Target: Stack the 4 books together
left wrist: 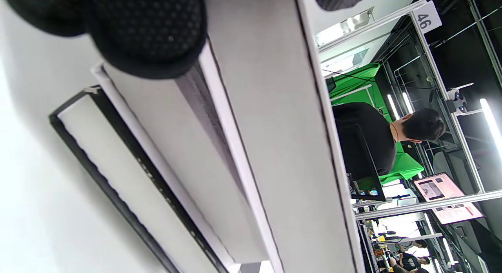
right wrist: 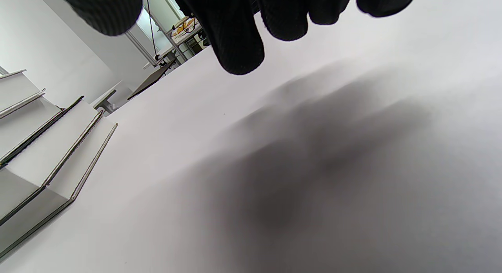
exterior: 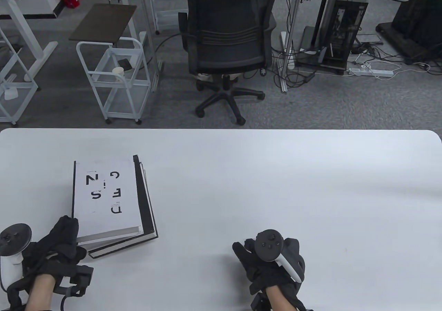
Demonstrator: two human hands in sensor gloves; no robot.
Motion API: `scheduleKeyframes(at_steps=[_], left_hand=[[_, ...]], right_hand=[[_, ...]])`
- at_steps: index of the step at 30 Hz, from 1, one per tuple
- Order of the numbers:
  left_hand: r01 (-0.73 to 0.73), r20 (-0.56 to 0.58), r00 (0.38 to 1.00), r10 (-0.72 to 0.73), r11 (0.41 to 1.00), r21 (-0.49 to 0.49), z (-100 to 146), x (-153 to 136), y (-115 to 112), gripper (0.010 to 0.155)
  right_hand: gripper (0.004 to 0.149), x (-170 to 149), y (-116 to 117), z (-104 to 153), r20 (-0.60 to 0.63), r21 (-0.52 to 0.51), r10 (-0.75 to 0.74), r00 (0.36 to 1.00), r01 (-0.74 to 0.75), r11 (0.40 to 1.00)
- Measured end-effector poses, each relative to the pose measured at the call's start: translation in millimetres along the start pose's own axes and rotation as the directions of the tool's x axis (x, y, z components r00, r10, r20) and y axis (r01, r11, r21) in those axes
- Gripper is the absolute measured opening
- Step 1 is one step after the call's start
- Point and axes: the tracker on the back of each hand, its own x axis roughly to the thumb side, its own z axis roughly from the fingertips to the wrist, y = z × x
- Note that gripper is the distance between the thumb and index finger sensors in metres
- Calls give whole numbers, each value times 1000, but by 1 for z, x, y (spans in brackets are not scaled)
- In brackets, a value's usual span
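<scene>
Books [exterior: 114,204] lie in a pile on the left part of the white table [exterior: 276,186], a white-covered one with scattered black letters on top and black-edged ones under it. The layers are not squared: the lower covers stick out past the top book on the right and near sides, and the right wrist view shows them stepping out like stairs. How many books are in the pile I cannot tell for sure.

The left hand [exterior: 64,238] is at the near left corner of the pile, and in the left wrist view a fingertip [left wrist: 149,33] presses against the page edges there; whether it grips anything is unclear. The right hand [exterior: 272,259] rests well apart from the pile, fingers loosely spread over bare table, holding nothing.

The likely risk is in squaring up. A push from that one corner alone could turn the top book instead of sliding it, making the overhang worse, or shove the whole pile across the smooth table. With no second hand bracing the far side, a hard nudge may also fan the layers out
</scene>
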Motion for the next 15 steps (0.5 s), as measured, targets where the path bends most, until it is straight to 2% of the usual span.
scheduleKeyframes(at_steps=[9, 15], left_hand=[[-58, -18, 998, 58, 998, 34, 12, -4, 16, 72], [-73, -40, 996, 77, 994, 75, 9, -17, 30, 79]], right_hand=[[71, 0, 0, 0, 8, -8, 0, 1000, 0, 1000], [71, 2, 1, 1, 23, -14, 18, 1000, -17, 1000]])
